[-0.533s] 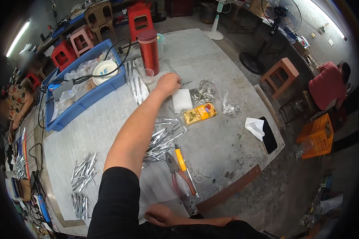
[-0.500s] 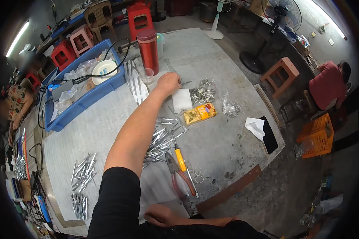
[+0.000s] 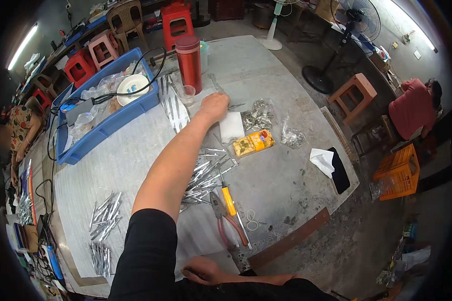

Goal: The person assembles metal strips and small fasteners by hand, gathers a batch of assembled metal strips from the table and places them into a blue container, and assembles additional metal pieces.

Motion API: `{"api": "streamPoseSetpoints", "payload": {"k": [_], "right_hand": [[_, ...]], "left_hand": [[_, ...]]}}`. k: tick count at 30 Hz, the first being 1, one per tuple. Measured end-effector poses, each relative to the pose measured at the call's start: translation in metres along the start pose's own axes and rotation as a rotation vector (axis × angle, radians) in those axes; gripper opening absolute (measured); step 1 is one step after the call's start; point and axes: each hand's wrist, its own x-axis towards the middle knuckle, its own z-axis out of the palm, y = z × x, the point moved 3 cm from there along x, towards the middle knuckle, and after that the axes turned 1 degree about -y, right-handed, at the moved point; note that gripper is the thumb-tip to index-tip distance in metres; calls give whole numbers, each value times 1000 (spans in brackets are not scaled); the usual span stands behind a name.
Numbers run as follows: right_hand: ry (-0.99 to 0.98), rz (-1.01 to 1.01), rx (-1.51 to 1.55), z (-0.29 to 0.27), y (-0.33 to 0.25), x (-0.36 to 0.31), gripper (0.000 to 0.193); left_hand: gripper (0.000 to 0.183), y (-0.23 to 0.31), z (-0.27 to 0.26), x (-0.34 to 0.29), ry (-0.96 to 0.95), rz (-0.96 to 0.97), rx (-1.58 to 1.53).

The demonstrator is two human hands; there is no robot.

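Left hand (image 3: 215, 106) beside white block (image 3: 231, 126), grip hidden, can't tell. Right hand (image 3: 203, 271) loosely curled, contents unclear. Dipping left forearm (image 3: 165, 168) could scatter loose metal strips (image 3: 207, 176).

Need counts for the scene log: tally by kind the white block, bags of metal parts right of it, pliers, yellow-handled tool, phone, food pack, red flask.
White block: 1
Clear bags of metal parts: 2
Pliers: 1
Yellow-handled tool: 1
Phone: 1
Food pack: 1
Red flask: 1
Total: 8
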Motion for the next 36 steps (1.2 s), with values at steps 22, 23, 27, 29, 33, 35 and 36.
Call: {"api": "streamPoseSetpoints", "payload": {"k": [22,23,27,29,33,35,36], "right_hand": [[-56,37,-124,-2,-16,7,5],[-41,66,-143,-2,-16,6,4],[-45,178,-177,1,-19,6,5],[-52,178,-172,4,-18,3,5],[-30,139,-205,4,-18,3,4],[-16,154,-214,3,-18,3,4],[-21,137,-202,3,-18,5,4]], "left_hand": [[4,-87,-125,-335,218,-290,-8],[4,-92,-125,-357,219,-339,32],[4,-108,-117,-420,200,-510,153],[4,-113,-107,-441,223,-526,153],[4,-109,-94,-450,143,-513,179],[5,-103,-100,-443,188,-493,168],[5,-97,-104,-432,189,-467,158]]}}
